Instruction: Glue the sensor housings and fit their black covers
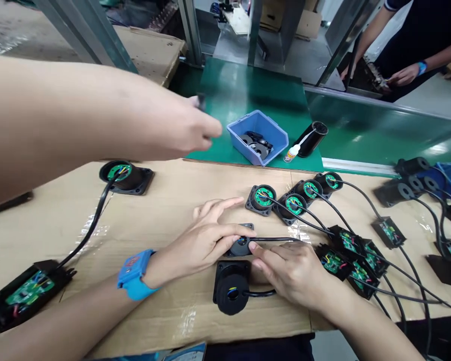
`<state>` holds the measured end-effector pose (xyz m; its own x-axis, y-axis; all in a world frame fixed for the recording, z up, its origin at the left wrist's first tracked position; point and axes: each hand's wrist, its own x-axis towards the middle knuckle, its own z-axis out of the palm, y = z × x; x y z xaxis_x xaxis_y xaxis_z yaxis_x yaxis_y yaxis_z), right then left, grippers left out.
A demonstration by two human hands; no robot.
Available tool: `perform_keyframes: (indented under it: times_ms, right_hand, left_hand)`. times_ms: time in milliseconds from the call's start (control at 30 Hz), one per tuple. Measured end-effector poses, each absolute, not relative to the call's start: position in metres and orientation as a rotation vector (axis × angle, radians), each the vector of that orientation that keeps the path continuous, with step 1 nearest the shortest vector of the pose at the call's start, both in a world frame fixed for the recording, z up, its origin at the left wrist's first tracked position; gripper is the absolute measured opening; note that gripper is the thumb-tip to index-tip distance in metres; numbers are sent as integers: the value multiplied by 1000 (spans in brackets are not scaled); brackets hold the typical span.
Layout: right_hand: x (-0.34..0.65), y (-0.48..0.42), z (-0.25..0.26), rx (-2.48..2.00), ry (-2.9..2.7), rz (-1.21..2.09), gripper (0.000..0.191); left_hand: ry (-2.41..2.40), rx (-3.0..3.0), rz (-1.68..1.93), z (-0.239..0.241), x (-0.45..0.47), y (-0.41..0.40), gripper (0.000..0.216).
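My left hand (210,238), with a blue watch on the wrist, presses thumb and forefinger onto a small black cover plate (241,247) lying on the cardboard; the other fingers are stretched out. From the other side, my right hand (293,273) pinches the black cable (274,239) right where it enters that plate. Just in front of both hands lies a round black housing (231,290) with coloured wires showing in its centre hole.
A co-worker's arm (97,115) reaches across from the left, holding a small dark piece (200,101). On the green mat sit a blue bin (276,133), a glue bottle (292,153) and a black cylinder (311,138). Wired housings (285,200) and circuit boards (346,250) crowd the right. Another person's hand (404,76) works at back right.
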<state>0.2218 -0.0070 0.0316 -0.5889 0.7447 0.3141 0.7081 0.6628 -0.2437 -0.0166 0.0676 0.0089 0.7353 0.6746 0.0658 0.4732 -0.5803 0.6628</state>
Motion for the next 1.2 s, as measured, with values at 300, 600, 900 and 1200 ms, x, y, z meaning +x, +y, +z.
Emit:
perform_keyframes:
  times_ms: [300,600,900,1200]
  right_hand:
    - [223,-9,32,-1172,-2494,118,24]
    - [223,-6,34,-1201,-2490,58,27]
    - [226,-2,31,-1153,-2528,-31,33]
    - [228,-3,31,-1231,-2543,36,34]
  left_hand:
    - [827,2470,498,4,-17,69,42]
    - [762,2177,510,-4,-12,72,35]
    - [713,2219,671,-2,-9,68,31]
    - [762,2392,549,-6,-11,69,40]
